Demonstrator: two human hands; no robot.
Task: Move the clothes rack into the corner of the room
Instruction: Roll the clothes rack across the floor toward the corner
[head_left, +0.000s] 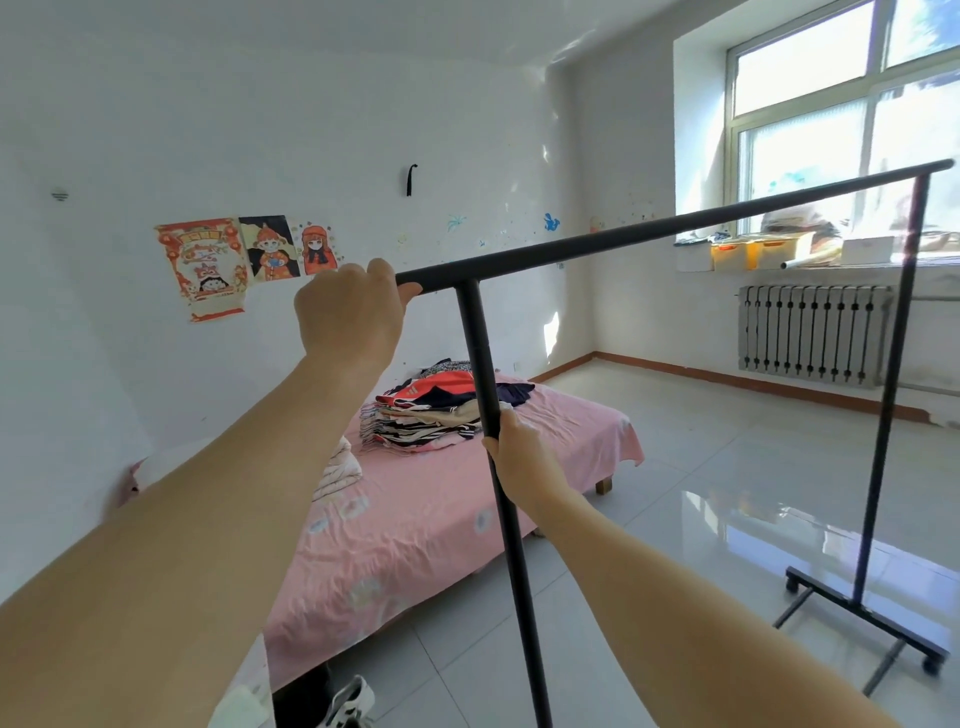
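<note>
While both hands grip the clothes rack (649, 231) | left hand (348, 312) top bar | right hand (519, 462) near upright

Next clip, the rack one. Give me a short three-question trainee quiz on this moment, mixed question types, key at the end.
1. True or false: clothes hang on the black metal clothes rack.
2. The left hand grips which part? A) the near end of the top bar B) the wheeled base C) the far upright
3. What lies stacked on the pink-sheeted bed?

Key:
1. False, the rack is bare.
2. A. The right hand holds the near upright.
3. A pile of folded clothes.
</note>
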